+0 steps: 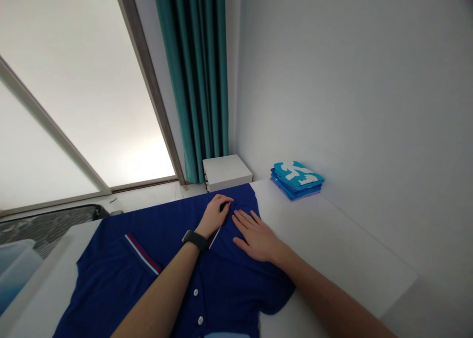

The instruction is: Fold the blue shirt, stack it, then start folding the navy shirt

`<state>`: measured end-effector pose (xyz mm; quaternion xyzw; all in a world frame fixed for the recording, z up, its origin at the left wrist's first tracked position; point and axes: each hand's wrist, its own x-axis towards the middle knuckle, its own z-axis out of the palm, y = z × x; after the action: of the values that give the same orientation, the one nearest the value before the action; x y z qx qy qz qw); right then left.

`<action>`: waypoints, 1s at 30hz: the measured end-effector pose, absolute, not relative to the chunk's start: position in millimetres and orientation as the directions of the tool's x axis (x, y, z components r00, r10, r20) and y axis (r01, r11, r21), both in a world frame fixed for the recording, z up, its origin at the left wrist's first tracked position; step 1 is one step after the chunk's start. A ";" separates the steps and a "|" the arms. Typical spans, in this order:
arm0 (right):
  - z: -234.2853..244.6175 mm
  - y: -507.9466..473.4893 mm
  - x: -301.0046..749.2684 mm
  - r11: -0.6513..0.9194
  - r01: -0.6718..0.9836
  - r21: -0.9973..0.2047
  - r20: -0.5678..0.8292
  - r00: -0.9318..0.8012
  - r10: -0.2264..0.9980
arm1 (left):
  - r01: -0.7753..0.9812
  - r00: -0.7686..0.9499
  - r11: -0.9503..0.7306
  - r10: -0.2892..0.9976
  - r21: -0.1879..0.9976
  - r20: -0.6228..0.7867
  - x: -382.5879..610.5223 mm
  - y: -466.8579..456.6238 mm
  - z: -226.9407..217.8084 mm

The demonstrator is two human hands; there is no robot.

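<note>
Our left hand [213, 216] and right hand [256, 237] lay on one navy polo shirt [111, 284], spread on a white tabletop [332, 244].

At far left we saw a translucent plastic bin [16, 274] and a frosted glass sliding door [84, 82]. The shirt showed one red-and-white striped sleeve band [142, 254] and two white buttons [195, 292]. The left hand, wearing one black watch [194, 239], was half curled at the collar [244, 200]; we could not tell whether it gripped. The right hand lay open, fingers spread, holding nothing. Beyond stood one teal curtain [192, 82] and one white drawer unit [227, 173]. Further right, one stack of folded blue-and-turquoise shirts [297, 180] sat on the tabletop beside a pale grey wall [369, 82].
</note>
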<state>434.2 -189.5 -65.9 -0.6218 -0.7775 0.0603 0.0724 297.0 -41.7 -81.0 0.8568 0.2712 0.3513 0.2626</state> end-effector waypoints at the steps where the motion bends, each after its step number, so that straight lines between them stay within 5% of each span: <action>1: -67.0 -189.3 433.8 0.220 0.958 -0.183 0.035 -0.217 0.976 | 0.282 0.611 -0.709 0.652 0.646 0.449 297.1 -42.5 -79.9; 8: -64.7 -189.7 436.2 0.217 0.958 -0.185 0.037 -0.214 0.976 | 0.440 0.655 -0.674 0.693 0.593 0.301 297.7 -47.5 -76.5; 17: -73.0 -184.9 477.6 -0.020 0.987 -0.162 0.027 0.025 0.999 | 0.550 0.632 -0.664 0.728 0.508 0.266 296.4 -49.4 -77.1; 30: -71.3 -181.2 464.8 -0.071 0.985 -0.157 0.042 0.078 0.996 | 0.671 0.581 -0.650 0.760 0.355 0.292 296.5 -57.5 -74.3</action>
<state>464.8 -181.2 -71.3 -0.7306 -0.6779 0.0384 0.0720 296.5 -57.5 -74.3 0.8831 0.4051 0.2128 0.1036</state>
